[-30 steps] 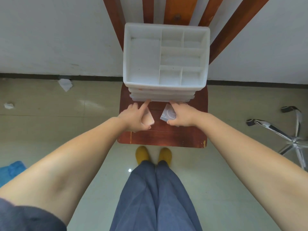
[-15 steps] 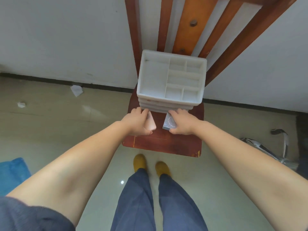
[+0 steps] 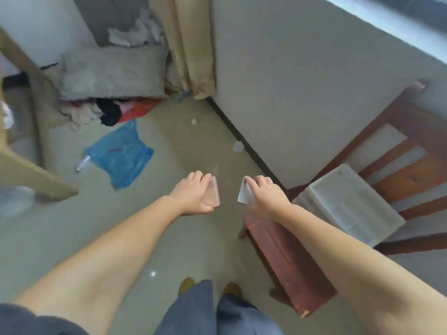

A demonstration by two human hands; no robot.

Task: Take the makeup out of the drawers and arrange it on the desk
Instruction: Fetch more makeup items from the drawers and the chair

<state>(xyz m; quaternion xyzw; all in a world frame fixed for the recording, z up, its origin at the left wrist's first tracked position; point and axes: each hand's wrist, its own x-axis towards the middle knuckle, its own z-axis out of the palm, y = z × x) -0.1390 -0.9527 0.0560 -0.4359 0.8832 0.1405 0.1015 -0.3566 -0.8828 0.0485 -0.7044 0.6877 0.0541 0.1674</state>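
Gripping a pink compact (image 3: pixel 212 195), the left hand (image 3: pixel 196 197) is closing its grip; the right hand (image 3: pixel 262 194) is pinching a clear case (image 3: pixel 244 194); both left of the drawer unit (image 3: pixel 348 204) on the chair (image 3: pixel 285 259); keeping them level, carrying toward the surface.

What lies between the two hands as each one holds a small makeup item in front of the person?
In the head view, nothing: only bare floor shows between the left hand, holding the pink compact, and the right hand, holding the white item.
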